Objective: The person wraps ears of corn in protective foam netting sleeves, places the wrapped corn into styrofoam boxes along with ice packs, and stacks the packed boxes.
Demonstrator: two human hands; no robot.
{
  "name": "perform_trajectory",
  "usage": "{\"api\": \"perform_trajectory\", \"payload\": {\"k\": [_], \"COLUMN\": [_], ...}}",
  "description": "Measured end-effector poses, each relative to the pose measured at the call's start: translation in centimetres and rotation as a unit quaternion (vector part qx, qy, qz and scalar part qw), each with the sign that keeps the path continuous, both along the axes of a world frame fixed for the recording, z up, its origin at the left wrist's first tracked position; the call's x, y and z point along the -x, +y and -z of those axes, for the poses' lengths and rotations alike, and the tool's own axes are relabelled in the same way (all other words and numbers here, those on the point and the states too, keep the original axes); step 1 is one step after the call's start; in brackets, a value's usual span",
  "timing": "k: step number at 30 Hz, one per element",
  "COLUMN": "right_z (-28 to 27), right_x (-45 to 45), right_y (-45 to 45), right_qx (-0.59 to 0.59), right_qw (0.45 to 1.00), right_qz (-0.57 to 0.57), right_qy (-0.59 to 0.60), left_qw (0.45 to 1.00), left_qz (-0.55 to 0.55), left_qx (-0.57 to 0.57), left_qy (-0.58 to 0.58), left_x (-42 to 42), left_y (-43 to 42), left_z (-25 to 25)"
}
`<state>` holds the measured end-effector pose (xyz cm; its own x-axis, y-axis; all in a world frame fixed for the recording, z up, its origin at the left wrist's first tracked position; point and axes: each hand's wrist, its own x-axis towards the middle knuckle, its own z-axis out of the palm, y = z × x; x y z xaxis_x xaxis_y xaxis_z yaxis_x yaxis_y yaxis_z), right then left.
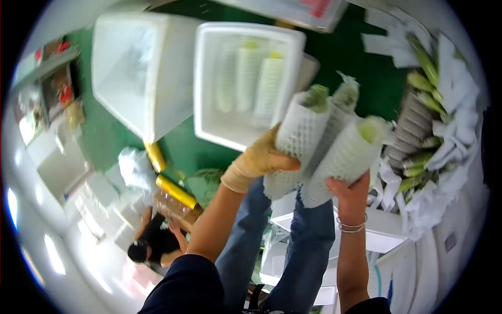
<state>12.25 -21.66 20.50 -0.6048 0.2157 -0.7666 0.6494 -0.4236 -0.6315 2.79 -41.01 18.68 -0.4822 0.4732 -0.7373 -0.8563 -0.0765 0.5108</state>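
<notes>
Cobs in white foam nets (300,133) — three, corn by the look of it — sit between my two grips, just beside the white foam box (201,83), not in it. Left grip (263,159), gloved, is closed around the leftmost, thumb across the net. Right grip (349,198), bare, holds the rightmost near its lower end. Third is sandwiched between; can't tell which grip bears it. Done, as I read it: three netted cobs (247,78) lie side by side inside the box. Remaining: the three I'm holding are outside it, and loose green-husked cobs (423,63) are piled off to the right — no nets visible on those.
</notes>
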Motion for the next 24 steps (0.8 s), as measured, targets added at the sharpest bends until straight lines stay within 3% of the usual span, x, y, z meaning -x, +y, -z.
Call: {"api": "perform_trajectory", "payload": {"k": [2, 3, 5, 7, 9, 10, 11, 12, 13, 14, 15, 17, 21, 24], "right_z": [-0.2, 2.5, 6.6, 10.5, 13.8, 12.9, 11.6, 13.0, 13.0, 12.7, 10.6, 6.4, 6.0, 4.7], "right_x": [3.7, 4.8, 8.9, 12.3, 14.0, 14.7, 14.5, 13.1, 12.3, 11.2, 10.6, 10.4, 9.1, 6.9], "right_y": [-5.7, -8.0, -12.6, -15.2, -16.0, -15.9, -15.7, -16.6, -17.0, -16.6, -17.6, -18.2, -17.2, -16.6], "right_qx": [0.055, 0.041, 0.067, 0.098, 0.072, 0.129, 0.073, -0.13, -0.332, -0.434, -0.533, -0.576, -0.559, -0.492], "right_qw": [0.998, 0.994, 0.991, 0.989, 0.99, 0.986, 0.99, 0.968, 0.894, 0.83, 0.749, 0.728, 0.741, 0.774], "right_qz": [-0.035, -0.078, -0.069, -0.07, -0.093, -0.074, -0.097, -0.148, -0.192, -0.237, -0.273, -0.297, -0.273, -0.314], "right_qy": [0.018, 0.065, 0.09, 0.088, 0.075, 0.082, 0.074, 0.155, 0.23, 0.26, 0.283, 0.223, 0.252, 0.244], "left_qw": [0.996, 0.992, 0.973, 0.962, 0.934, 0.936, 0.943, 0.95, 0.904, 0.773, 0.587, 0.672, 0.644, 0.666], "left_qz": [0.006, 0.006, 0.014, -0.003, 0.104, 0.098, 0.075, 0.051, 0.05, 0.049, 0.033, 0.033, 0.027, -0.004], "left_qx": [0.082, 0.125, 0.181, 0.19, 0.286, 0.288, 0.292, 0.289, 0.378, 0.502, 0.589, 0.513, 0.513, 0.514], "left_qy": [0.023, 0.009, 0.14, 0.197, 0.187, 0.179, 0.142, 0.104, 0.193, 0.385, 0.554, 0.534, 0.567, 0.54], "left_x": [1.4, 2.7, 4.7, 7.3, 9.4, 9.8, 10.2, 10.1, 9.0, 7.2, 6.0, 7.7, 5.5, 3.0], "left_y": [-5.6, -8.0, -11.6, -13.7, -15.7, -16.3, -16.4, -15.9, -15.2, -14.2, -13.3, -13.6, -14.7, -15.8], "left_z": [-2.4, -3.1, 0.3, 2.7, 7.2, 7.2, 7.2, 7.4, 8.8, 9.9, 10.4, 5.5, 5.6, 5.6]}}
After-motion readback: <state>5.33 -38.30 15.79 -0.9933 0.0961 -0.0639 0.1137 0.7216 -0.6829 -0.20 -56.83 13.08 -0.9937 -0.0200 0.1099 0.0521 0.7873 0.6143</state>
